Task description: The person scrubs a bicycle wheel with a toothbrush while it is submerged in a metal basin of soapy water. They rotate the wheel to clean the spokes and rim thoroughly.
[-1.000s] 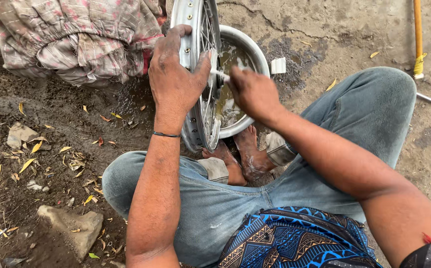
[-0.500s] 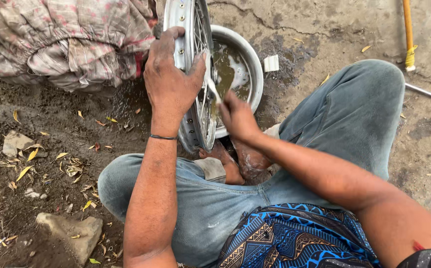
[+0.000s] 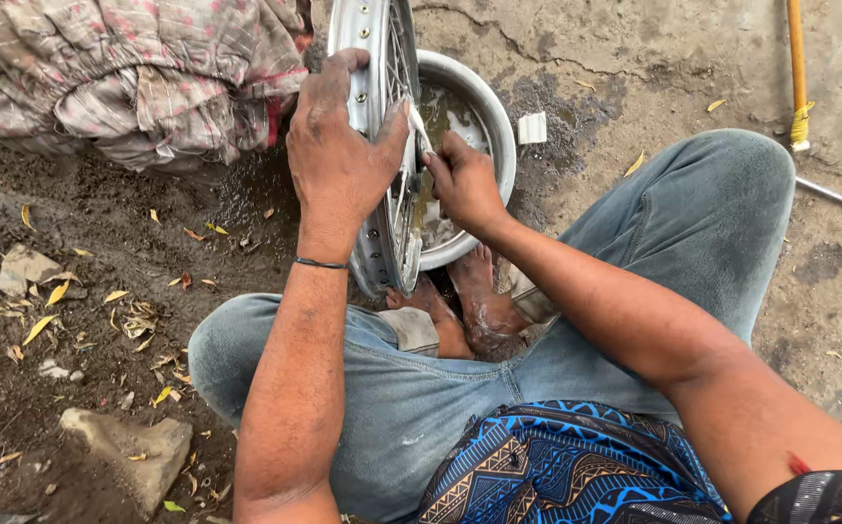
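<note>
Wheel rim (image 3: pixel 374 58) stands upright on edge on the ground, between the person's knees, its lower end just by the bare feet (image 3: pixel 460 311). Left hand (image 3: pixel 338 160) is wrapped over the rim's outer edge, fingers curled around the top, thumb pressed on the spoke side, a firm grasp. Thin dark band (image 3: pixel 321 262) sits on that wrist. Right hand (image 3: pixel 464 184) is closed around a small pale tool (image 3: pixel 417 124) (a brush or stick, too small to tell), its tip touching the spokes just beside the left thumb. Metal bowl (image 3: pixel 494 116) sits on the ground right behind the rim, murky water inside, partly hidden by rim and right hand. Small white block (image 3: pixel 531 128) lies just beside the bowl's right edge. Bundle of checked cloth (image 3: pixel 139 73) fills the top left corner of the ground, near the rim. Yellow-handled rod (image 3: pixel 796 68) lies along the top right, well apart from the hands. Grey stone (image 3: pixel 130 451) sits at the bottom left among scattered dry leaves (image 3: pixel 57 291). Person wears blue jeans (image 3: pixel 693 223), squatting.
</note>
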